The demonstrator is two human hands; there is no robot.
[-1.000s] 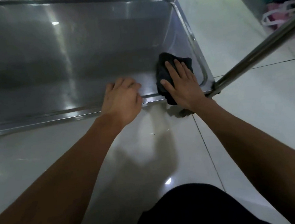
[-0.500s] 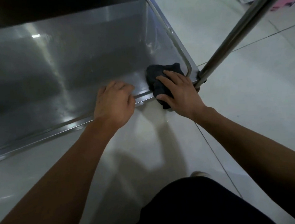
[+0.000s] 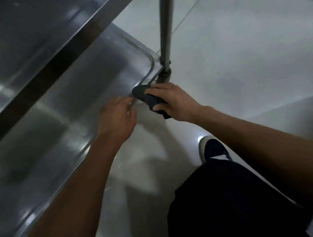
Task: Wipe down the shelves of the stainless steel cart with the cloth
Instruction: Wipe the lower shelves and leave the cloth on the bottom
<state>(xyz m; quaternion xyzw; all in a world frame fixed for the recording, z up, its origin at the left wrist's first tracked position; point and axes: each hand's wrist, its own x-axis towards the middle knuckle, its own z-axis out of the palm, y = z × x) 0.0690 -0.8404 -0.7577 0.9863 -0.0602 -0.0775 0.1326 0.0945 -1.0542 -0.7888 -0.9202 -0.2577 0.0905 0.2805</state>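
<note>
Head view shows the right hand [image 3: 175, 101] curled around a dark, crumpled soft cloth [image 3: 149, 98], thumb and fingers pinching it against the rounded raised rim at the corner of the lower shelf of the brushed stainless steel cart [image 3: 85, 82]. Just left of that grip, the left hand [image 3: 117, 117] curls its fingers over the same rim. A round steel post [image 3: 165, 29] rises just beyond the cloth. Below the right forearm, a dark shoe [image 3: 213, 150] rests on glossy pale floor tiles [image 3: 240, 55].
</note>
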